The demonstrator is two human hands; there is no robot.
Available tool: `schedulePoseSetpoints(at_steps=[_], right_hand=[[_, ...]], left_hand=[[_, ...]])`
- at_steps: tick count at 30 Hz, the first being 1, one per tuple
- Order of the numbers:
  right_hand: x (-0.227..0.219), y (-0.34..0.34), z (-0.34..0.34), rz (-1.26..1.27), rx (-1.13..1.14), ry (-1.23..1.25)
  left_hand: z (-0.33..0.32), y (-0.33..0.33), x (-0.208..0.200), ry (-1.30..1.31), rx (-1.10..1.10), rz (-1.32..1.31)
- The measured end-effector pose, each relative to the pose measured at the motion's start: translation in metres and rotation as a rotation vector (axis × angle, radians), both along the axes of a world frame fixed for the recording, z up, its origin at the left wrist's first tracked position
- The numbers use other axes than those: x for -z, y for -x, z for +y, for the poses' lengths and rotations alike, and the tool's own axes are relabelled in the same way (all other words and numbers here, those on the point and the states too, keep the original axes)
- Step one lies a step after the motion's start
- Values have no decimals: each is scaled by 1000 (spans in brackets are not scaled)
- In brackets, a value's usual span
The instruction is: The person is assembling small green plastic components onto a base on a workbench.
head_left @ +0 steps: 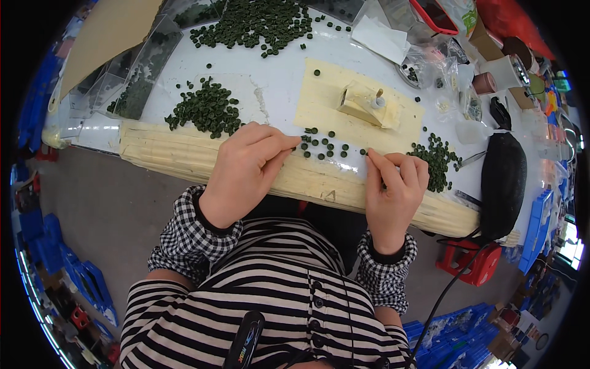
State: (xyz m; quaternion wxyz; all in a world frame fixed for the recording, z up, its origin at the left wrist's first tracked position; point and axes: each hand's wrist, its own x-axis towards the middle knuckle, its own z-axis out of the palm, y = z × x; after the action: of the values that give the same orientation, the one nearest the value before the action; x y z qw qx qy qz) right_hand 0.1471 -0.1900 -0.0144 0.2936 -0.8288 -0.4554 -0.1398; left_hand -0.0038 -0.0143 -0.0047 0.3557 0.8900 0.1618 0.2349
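Note:
Several small dark green round pieces [330, 147] lie in a loose group at the table's near edge, between my hands. My left hand [244, 166] is closed in a pinch at the left side of this group, and whatever is between its fingertips is too small to make out. On the right, my right hand [396, 184] has its thumb and forefinger pinched at a single green piece [363, 152], its other fingers curled. A bigger pile of green pieces [206, 107] sits beyond my left hand. Another pile [437, 163] is just right of my right hand.
Behind the group, a yellowish block with a small peg [369, 106] stands on a cream sheet [313, 92]. A large heap of green pieces [252, 24] is at the back. Clear plastic trays [144, 74] stand left. A black cylindrical object [503, 178] and tweezers [472, 158] are right.

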Motion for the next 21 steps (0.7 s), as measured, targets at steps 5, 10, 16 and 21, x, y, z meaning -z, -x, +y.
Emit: schedulePoseSetpoints(at_steps=[5,10,16,21], right_hand=[[-3,1,-2,77,4,-18],[-4,4,-3,132,-31,-100],[-6,9,0,165,-79,-225],[-7,15,-1,348,-58,-290]], left_hand=[[17,2,-9,-33,-122,-72],[38,16,-21,-191,-217,45],[38,20,-18,-283,-178,167],[39,16,-13,-347,-171,106]])
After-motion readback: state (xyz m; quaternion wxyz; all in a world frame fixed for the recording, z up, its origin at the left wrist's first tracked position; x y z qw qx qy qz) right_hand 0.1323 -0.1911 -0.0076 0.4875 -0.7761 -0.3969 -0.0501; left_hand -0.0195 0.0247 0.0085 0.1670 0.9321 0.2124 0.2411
